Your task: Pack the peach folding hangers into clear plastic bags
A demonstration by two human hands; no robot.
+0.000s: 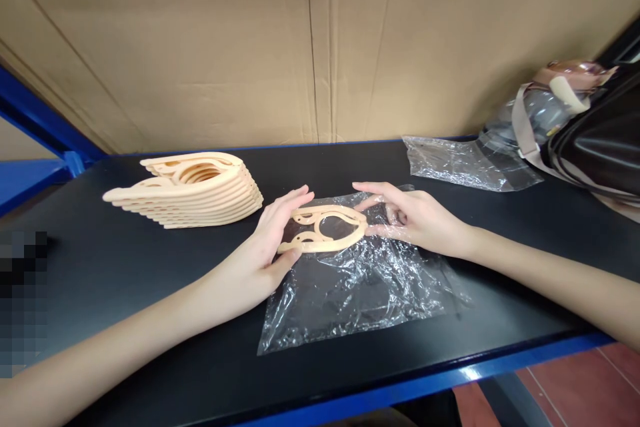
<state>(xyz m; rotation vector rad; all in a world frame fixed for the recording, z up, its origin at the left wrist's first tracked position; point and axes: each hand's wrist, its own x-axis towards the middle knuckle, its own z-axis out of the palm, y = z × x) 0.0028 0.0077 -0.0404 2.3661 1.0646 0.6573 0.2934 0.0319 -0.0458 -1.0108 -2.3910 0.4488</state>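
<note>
A beige folded travel hanger (345, 240) lies flat at the middle of the black table, with a clear plastic bag (350, 300) around and beneath it. Whether it is inside the bag or on top, I cannot tell. My left hand (267, 243) clasps the hanger's left end, fingers on the far side and thumb on the near side. At the rounded right end, my right hand (417, 217) has its thumb and a finger against the hanger, the index finger stretched out above. To the left of my hands stands a neat stack of matching hangers (210, 203).
Another clear plastic bag (460, 163) lies at the back right. Beside it are a transparent bottle with a strap (540, 113) and a dark bag (600, 133). Cardboard (225, 47) walls off the back. A blue rail (425, 373) edges the table's front.
</note>
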